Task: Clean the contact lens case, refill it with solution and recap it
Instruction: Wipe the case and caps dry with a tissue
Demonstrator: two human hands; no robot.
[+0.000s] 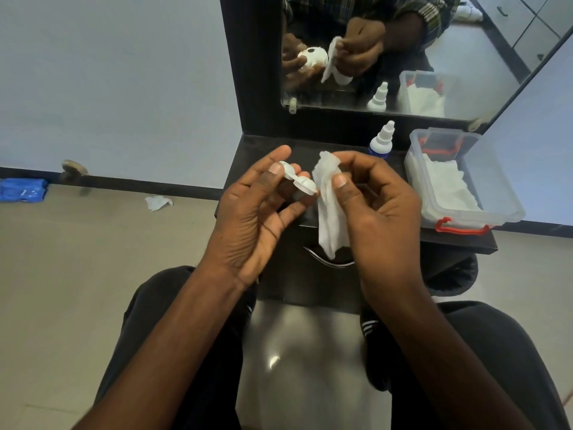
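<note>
Your left hand (257,212) is pinching the white lens case (297,180) between thumb and fingers, while your right hand (375,197), just beside it, is pinching a tissue (330,212).

The contact lens case (298,181) looks like smooth white plastic with a slight sheen, and the tissue (330,209) beside it is thin, soft, crumpled white paper. The table (310,150) has a dark, fairly matt top, the solution bottle (382,141) on it is smooth white plastic, and the storage box (496,193) is clear, glossy plastic with red clips, holding more soft white paper. The mirror (434,57) is polished glass in a dark frame, and the floor (93,259) is smooth beige tile.
</note>
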